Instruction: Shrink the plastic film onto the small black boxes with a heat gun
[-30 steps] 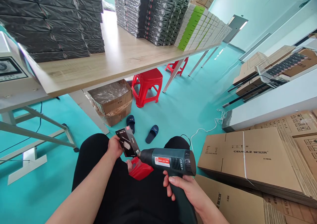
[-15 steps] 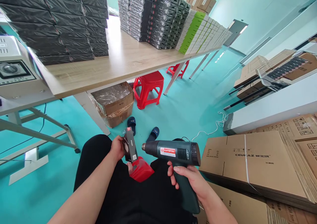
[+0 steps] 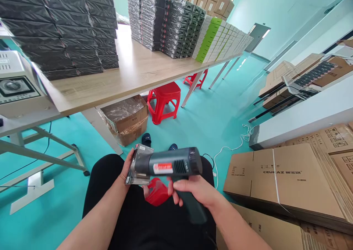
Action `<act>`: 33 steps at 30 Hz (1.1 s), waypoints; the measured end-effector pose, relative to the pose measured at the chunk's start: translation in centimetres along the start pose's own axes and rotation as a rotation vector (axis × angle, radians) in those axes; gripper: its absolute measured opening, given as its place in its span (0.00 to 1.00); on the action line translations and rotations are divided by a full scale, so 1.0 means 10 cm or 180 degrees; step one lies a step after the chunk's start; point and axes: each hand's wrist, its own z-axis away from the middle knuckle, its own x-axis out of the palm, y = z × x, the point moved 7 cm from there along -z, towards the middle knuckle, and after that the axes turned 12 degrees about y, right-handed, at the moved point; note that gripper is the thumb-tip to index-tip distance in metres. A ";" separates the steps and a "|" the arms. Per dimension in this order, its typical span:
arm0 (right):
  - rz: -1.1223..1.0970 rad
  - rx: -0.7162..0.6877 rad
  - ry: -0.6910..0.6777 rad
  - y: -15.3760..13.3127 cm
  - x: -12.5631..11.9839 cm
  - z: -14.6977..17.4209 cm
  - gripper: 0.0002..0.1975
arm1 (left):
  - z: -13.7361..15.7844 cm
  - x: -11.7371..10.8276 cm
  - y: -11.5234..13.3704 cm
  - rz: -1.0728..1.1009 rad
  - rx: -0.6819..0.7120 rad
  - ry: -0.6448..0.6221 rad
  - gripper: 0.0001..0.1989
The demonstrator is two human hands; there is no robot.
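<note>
My right hand (image 3: 190, 191) is wrapped round the handle of a dark green heat gun (image 3: 176, 163), its nozzle pointing left. The nozzle lies in front of a small grey-and-black product box (image 3: 131, 172) and hides part of it; whether they touch I cannot tell. My left hand (image 3: 127, 169) grips that box by its left side, over my lap. The box looks glossy, as if in clear film. Below the nozzle is a red, translucent plastic piece (image 3: 158, 194), close to the fingertips under the box.
A wooden table (image 3: 138, 71) ahead bears stacks of film-wrapped black boxes (image 3: 79, 32) and white-and-green boxes (image 3: 220, 40). Beneath it are a carton (image 3: 132, 123) and a red stool (image 3: 165, 99). Flattened cartons (image 3: 275, 180) lie at right. A white cable (image 3: 228, 147) crosses the floor.
The heat gun has moved left, bringing its nozzle over the box. My left hand has turned the box so a broader face shows.
</note>
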 end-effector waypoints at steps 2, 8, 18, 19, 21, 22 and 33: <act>0.0532 0.0237 -0.0441 0.10 0.01 0.12 0.10 | 0.01 0.03 0.00 0.0022 -0.0047 -0.0135 0.26; 0.0475 0.0245 0.0634 0.16 -0.61 0.00 0.13 | 0.01 0.08 -0.04 -0.0046 -0.0203 -0.0314 0.30; 0.0102 -0.0191 0.0498 -0.10 -0.25 -0.24 0.12 | -0.04 -0.02 -0.13 -0.0247 -0.0484 0.0412 0.27; 0.0378 -0.0113 0.0193 -0.09 -0.17 -0.18 0.10 | -0.05 -0.05 -0.12 -0.0236 -0.0423 0.0518 0.26; 0.0929 0.0095 -0.0335 -0.04 -0.10 -0.04 0.08 | -0.06 -0.07 -0.09 -0.0188 -0.0333 0.0526 0.26; 0.1131 0.0193 -0.0500 -0.01 -0.11 0.02 0.08 | -0.05 -0.06 -0.09 -0.0159 -0.0313 0.0452 0.26; 0.0320 0.0175 0.0797 0.22 -0.59 0.00 0.15 | -0.02 0.06 -0.07 -0.0215 -0.0121 0.0335 0.27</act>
